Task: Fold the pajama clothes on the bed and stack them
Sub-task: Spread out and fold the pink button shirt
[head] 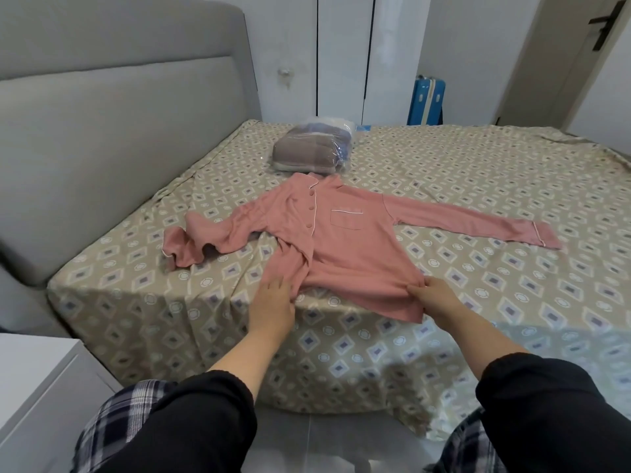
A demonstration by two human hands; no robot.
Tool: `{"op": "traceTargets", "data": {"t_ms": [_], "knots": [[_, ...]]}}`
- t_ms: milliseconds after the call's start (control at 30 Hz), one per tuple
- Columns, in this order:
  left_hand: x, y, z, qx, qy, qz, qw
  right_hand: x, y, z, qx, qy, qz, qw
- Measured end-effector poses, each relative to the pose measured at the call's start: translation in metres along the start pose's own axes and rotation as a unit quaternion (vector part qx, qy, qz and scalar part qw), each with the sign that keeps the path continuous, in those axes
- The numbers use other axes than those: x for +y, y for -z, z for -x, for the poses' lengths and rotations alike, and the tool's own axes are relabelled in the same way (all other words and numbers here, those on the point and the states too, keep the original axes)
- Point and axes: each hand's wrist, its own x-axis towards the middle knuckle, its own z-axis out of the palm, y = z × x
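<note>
A wide bed (pixel 478 186) in a beige sheet printed with diamonds and rings stands against a grey padded headboard (pixel 119 114) with broad horizontal panels. In the near middle of the sheet lies a soft pink pajama top (pixel 355 247), buttons up, white-piped pocket showing. Its collar points away from the person, its hem hangs over the near edge, and its long axis runs sleeve to sleeve, the left sleeve crumpled. A glossy plastic-wrapped bundle (pixel 310 148) sits just beyond the collar. The left hand (pixel 273 302) rests straight-fingered on the hem's left corner; the right hand (pixel 435 297), apart, pinches the right corner.
</note>
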Motion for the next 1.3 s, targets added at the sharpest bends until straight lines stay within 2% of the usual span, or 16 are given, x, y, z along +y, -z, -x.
{"op": "traceTargets", "data": {"t_ms": [67,133,167,200,233,267,300,367,433,500,633,733,833,967,1100,1300], "knots": [[-0.002,0.012,-0.002,0.034,0.053,0.087,0.994,-0.002,0.001,0.0,0.02,0.016,0.013,1.0],[-0.004,0.029,-0.01,0.046,0.129,0.226,0.964,-0.007,0.003,-0.001,0.015,0.02,-0.042,0.999],[-0.008,0.04,-0.017,0.052,0.18,0.329,0.925,-0.012,0.007,-0.002,0.018,0.016,-0.076,0.997],[-0.014,0.051,-0.023,0.055,0.238,0.442,0.863,-0.018,0.01,-0.002,0.026,0.013,-0.103,0.994],[-0.021,0.061,-0.027,0.053,0.29,0.541,0.788,-0.022,0.014,-0.005,0.051,0.026,-0.07,0.996],[-0.032,0.065,-0.03,0.046,0.326,0.594,0.734,-0.025,0.019,-0.007,0.096,0.025,-0.007,0.995],[-0.045,0.067,-0.031,0.035,0.348,0.59,0.728,-0.021,0.027,-0.013,0.162,0.024,0.072,0.984],[-0.068,0.065,-0.023,-0.014,0.351,0.452,0.82,-0.011,0.034,-0.014,0.23,0.007,0.11,0.967],[-0.081,0.057,-0.007,-0.019,0.319,0.283,0.904,0.002,0.033,-0.015,0.215,-0.008,0.184,0.959],[-0.085,0.048,0.006,-0.007,0.273,0.22,0.936,0.012,0.023,-0.011,0.183,-0.008,0.299,0.937],[-0.073,0.022,0.017,-0.009,0.141,0.077,0.987,0.02,-0.01,0.0,0.143,0.081,0.509,0.845],[-0.066,0.012,0.023,-0.037,0.039,-0.09,0.995,0.027,-0.026,0.008,0.084,0.226,0.532,0.812],[-0.065,0.004,0.026,-0.072,0.005,-0.124,0.99,0.04,-0.039,0.019,-0.04,0.323,0.521,0.789],[-0.054,0.007,0.019,-0.032,0.013,-0.158,0.987,0.045,-0.05,0.02,-0.035,0.31,0.574,0.757],[-0.05,0.013,0.017,0.002,0.007,-0.031,0.999,0.031,-0.055,0.019,-0.002,0.302,0.562,0.77],[-0.06,0.003,0.035,-0.09,-0.075,0.05,0.992,0.023,-0.047,0.018,0.013,0.273,0.577,0.77]]}}
